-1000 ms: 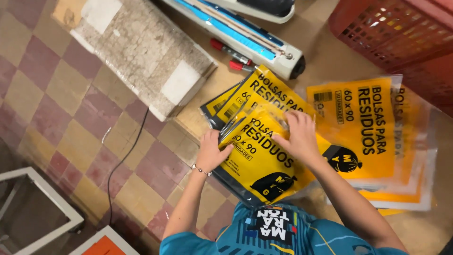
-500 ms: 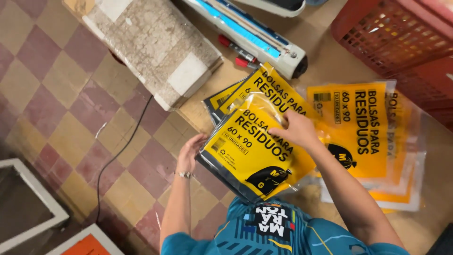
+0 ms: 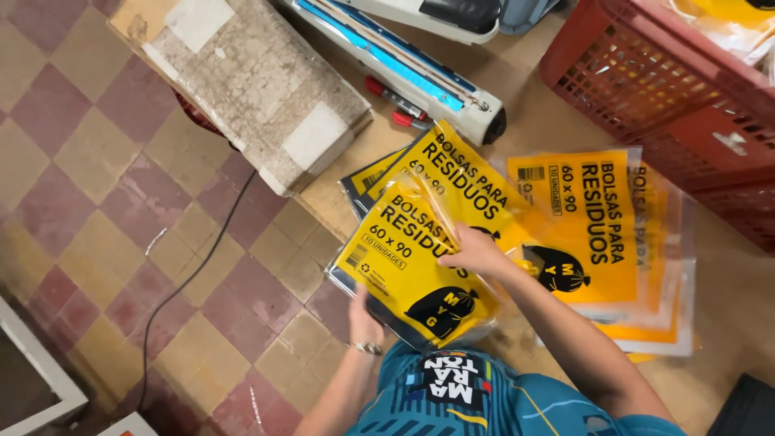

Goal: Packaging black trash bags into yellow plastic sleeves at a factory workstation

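Nearest, the left hand (image 3: 365, 321) reaches under the lower edge of a yellow packet (image 3: 408, 270) of folded bags in clear wrap; its fingers are hidden beneath, so I cannot tell how firmly they close. The right hand (image 3: 476, 252) lies flat on top with fingers together, pressing the loose film. The packet hangs off the desk (image 3: 731, 303) edge at 9 o'clock. Supporting it from below while smoothing the slippery wrap flat seems the sound way to keep it from sliding. Beyond, at 1 o'clock, a second packet (image 3: 452, 173) and flat yellow sleeves (image 3: 593, 218) lie overlapped. Farther, at 12 o'clock, lies a long heat sealer (image 3: 404, 69); a red lattice crate (image 3: 662, 89) stands at 2 o'clock.
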